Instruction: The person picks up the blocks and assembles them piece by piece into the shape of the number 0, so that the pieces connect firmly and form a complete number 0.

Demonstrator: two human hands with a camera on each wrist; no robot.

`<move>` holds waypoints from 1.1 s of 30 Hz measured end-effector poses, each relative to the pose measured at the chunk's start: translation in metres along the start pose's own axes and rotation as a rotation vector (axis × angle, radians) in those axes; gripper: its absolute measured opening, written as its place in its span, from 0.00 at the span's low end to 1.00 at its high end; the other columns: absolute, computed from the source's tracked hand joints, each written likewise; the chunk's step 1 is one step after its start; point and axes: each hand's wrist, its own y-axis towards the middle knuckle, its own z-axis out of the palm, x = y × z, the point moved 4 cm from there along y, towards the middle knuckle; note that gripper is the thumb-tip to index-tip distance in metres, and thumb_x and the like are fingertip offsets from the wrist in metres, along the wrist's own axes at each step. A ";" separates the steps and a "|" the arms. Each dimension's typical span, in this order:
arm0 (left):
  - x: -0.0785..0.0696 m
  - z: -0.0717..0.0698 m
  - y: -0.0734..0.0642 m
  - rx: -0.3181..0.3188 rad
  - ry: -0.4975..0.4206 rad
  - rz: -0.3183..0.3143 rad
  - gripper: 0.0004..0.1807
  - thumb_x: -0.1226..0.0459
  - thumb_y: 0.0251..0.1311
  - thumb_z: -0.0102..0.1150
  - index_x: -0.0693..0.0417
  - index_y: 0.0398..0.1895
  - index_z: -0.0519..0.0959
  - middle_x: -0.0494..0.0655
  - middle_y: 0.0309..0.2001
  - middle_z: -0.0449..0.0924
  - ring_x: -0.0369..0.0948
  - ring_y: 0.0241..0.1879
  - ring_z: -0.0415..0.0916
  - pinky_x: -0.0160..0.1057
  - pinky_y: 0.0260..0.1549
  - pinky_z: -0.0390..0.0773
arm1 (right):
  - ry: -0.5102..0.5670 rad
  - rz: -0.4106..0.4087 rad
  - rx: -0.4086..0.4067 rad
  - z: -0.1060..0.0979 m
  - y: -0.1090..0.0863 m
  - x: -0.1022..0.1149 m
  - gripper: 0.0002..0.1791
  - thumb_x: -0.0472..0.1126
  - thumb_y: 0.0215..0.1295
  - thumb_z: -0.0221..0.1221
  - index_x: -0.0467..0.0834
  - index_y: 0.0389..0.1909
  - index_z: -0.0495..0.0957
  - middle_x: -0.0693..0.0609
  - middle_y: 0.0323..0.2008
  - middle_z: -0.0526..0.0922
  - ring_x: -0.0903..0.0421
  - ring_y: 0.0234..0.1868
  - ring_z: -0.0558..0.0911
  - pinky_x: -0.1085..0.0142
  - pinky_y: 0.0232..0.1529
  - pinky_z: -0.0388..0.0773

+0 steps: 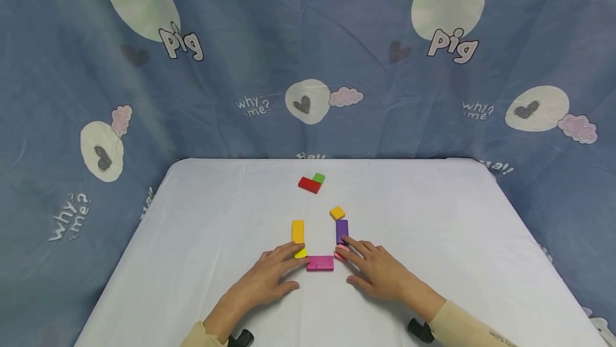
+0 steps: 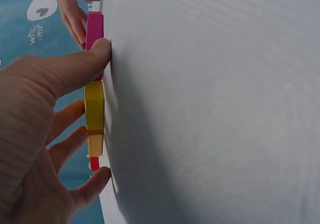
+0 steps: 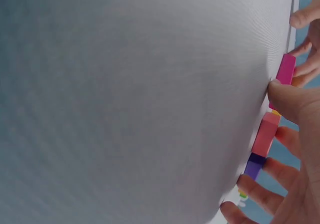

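My left hand [image 1: 268, 276] lies at the left of a U of blocks, fingers spread. Its fingertips reach over a yellow block [image 1: 300, 253] and the left end of a magenta block [image 1: 320, 263]. Beyond them stands an orange-yellow block [image 1: 298, 231]. On the other side, my right hand [image 1: 380, 270] has its fingers stretched over a pink block [image 1: 340, 253], which they partly hide, and to the near end of a purple block [image 1: 342, 231]. An orange-yellow cube [image 1: 337, 213], turned at an angle, sits at the purple block's far end. Neither hand grips a block.
Farther back, a red block [image 1: 309, 185] touches a small green block [image 1: 318, 177]. A white cloth covers the table [image 1: 231, 197]. Behind it hangs a blue printed curtain [image 1: 308, 26]. Dark wrist devices [image 1: 421, 331] sit under the wrists.
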 end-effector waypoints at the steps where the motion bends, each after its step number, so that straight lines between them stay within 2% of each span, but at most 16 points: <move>1: 0.000 0.000 0.000 0.000 0.002 0.001 0.30 0.53 0.59 0.67 0.40 0.66 0.74 0.44 0.72 0.62 0.47 0.71 0.55 0.56 0.60 0.65 | -0.003 -0.001 -0.001 0.000 0.000 0.000 0.36 0.57 0.69 0.57 0.51 0.74 0.60 0.47 0.73 0.58 0.48 0.66 0.66 0.51 0.53 0.73; 11: 0.000 -0.004 0.000 -0.022 -0.006 0.027 0.28 0.51 0.62 0.64 0.41 0.66 0.74 0.45 0.72 0.61 0.47 0.71 0.55 0.57 0.60 0.64 | 0.008 0.000 -0.002 -0.001 0.000 -0.001 0.36 0.57 0.68 0.57 0.52 0.74 0.60 0.47 0.73 0.58 0.49 0.66 0.66 0.50 0.53 0.73; 14: 0.004 -0.010 0.004 -0.056 -0.023 0.018 0.26 0.51 0.63 0.63 0.41 0.65 0.75 0.45 0.72 0.61 0.47 0.72 0.55 0.56 0.61 0.63 | 0.014 0.004 0.006 -0.001 0.000 -0.001 0.36 0.56 0.68 0.57 0.52 0.74 0.59 0.47 0.73 0.59 0.48 0.67 0.66 0.50 0.54 0.72; 17: 0.014 -0.020 0.012 -0.112 -0.040 0.000 0.25 0.52 0.64 0.62 0.42 0.64 0.75 0.46 0.71 0.62 0.46 0.71 0.56 0.56 0.61 0.63 | 0.027 0.010 0.019 -0.001 0.001 -0.001 0.37 0.56 0.68 0.58 0.52 0.74 0.59 0.47 0.73 0.59 0.48 0.66 0.66 0.49 0.54 0.72; 21: 0.034 -0.035 0.029 -0.173 -0.071 -0.027 0.24 0.56 0.66 0.61 0.46 0.65 0.75 0.47 0.71 0.63 0.47 0.70 0.59 0.57 0.61 0.63 | 0.045 0.019 0.037 0.000 0.001 -0.002 0.37 0.56 0.68 0.57 0.53 0.75 0.58 0.48 0.73 0.59 0.49 0.67 0.66 0.49 0.55 0.71; 24: 0.049 -0.043 0.047 -0.188 -0.076 -0.043 0.23 0.58 0.68 0.57 0.49 0.66 0.74 0.49 0.70 0.64 0.49 0.69 0.60 0.58 0.61 0.64 | 0.058 0.023 0.050 0.000 0.001 -0.003 0.37 0.57 0.69 0.56 0.54 0.75 0.57 0.49 0.73 0.58 0.49 0.67 0.65 0.49 0.56 0.71; 28: 0.065 -0.050 0.074 -0.178 -0.055 -0.058 0.23 0.60 0.71 0.52 0.53 0.68 0.71 0.52 0.70 0.64 0.50 0.68 0.61 0.59 0.61 0.64 | 0.066 0.033 0.068 0.001 0.002 -0.004 0.38 0.57 0.69 0.56 0.55 0.76 0.55 0.50 0.74 0.56 0.50 0.67 0.64 0.48 0.57 0.71; 33: 0.074 -0.055 0.106 -0.134 0.003 -0.082 0.25 0.62 0.73 0.49 0.54 0.72 0.65 0.50 0.71 0.63 0.48 0.69 0.60 0.60 0.63 0.61 | 0.071 0.036 0.069 0.001 0.001 -0.004 0.38 0.58 0.69 0.56 0.55 0.76 0.55 0.50 0.74 0.56 0.50 0.67 0.64 0.48 0.57 0.70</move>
